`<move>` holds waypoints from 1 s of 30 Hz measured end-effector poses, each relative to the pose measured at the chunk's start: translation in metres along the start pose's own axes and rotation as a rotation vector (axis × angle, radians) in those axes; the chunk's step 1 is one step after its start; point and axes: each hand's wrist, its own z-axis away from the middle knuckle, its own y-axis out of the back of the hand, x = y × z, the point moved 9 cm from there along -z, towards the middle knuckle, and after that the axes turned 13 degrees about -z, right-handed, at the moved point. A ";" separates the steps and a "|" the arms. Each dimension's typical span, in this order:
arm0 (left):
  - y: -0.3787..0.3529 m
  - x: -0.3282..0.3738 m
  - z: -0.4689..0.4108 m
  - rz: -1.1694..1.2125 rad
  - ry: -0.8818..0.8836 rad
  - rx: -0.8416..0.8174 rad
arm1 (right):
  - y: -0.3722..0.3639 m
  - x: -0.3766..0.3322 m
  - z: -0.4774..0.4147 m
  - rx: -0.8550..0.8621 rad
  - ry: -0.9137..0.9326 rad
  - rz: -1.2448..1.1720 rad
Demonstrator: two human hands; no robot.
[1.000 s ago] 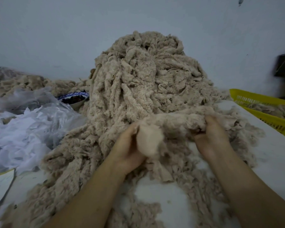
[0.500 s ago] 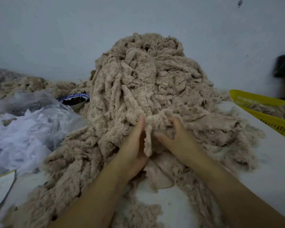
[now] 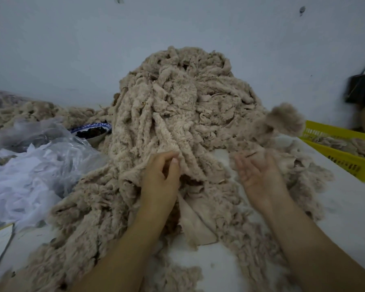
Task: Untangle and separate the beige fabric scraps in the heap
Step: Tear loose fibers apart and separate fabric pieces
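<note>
Scrap (image 3: pixel 287 119) flung; right hand (image 3: pixel 259 175) splayed, left (image 3: pixel 160 178) pinches heap (image 3: pixel 177 91)

Two arms show, both bare. The left forearm (image 3: pixel 122 253) lies at the near edge, slim and smooth, and ends in the left hand (image 3: pixel 159 180), also bare, with slender fingers. Its thumbnail (image 3: pixel 175 160) is short, rounded and plain. The right forearm (image 3: pixel 316 249) fills the near right corner, equally bare, and looks broader toward the edge of the view. The right hand (image 3: pixel 259 175) is bare too; its fingertips (image 3: pixel 239 160) are smeared by blur, so the nails cannot be told.
</note>
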 end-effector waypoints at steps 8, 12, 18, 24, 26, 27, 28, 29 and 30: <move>-0.021 -0.026 -0.004 -0.346 0.115 -0.243 | -0.030 0.050 0.024 -0.369 0.159 1.285; -0.011 -0.019 -0.004 -0.183 0.119 -0.135 | -0.035 0.075 0.034 -0.545 0.091 1.383; -0.025 0.025 0.016 0.149 -0.059 -0.236 | -0.040 0.078 0.040 -0.593 -0.151 0.882; -0.050 0.023 0.026 -0.001 -0.119 -0.456 | -0.031 0.054 0.021 -0.309 -0.032 0.600; -0.057 0.018 0.024 -0.145 -0.127 -0.502 | -0.027 0.045 0.015 -0.233 0.057 0.630; -0.055 0.015 0.020 -0.182 -0.119 -0.474 | -0.028 0.038 0.014 -0.210 0.098 0.616; -0.050 0.012 0.015 -0.200 -0.099 -0.425 | -0.026 0.029 0.012 -0.176 0.142 0.569; -0.043 0.007 0.011 -0.211 -0.065 -0.364 | -0.023 0.018 0.010 -0.126 0.169 0.500; -0.035 0.002 0.008 -0.202 -0.023 -0.308 | -0.018 0.005 0.007 -0.068 0.194 0.438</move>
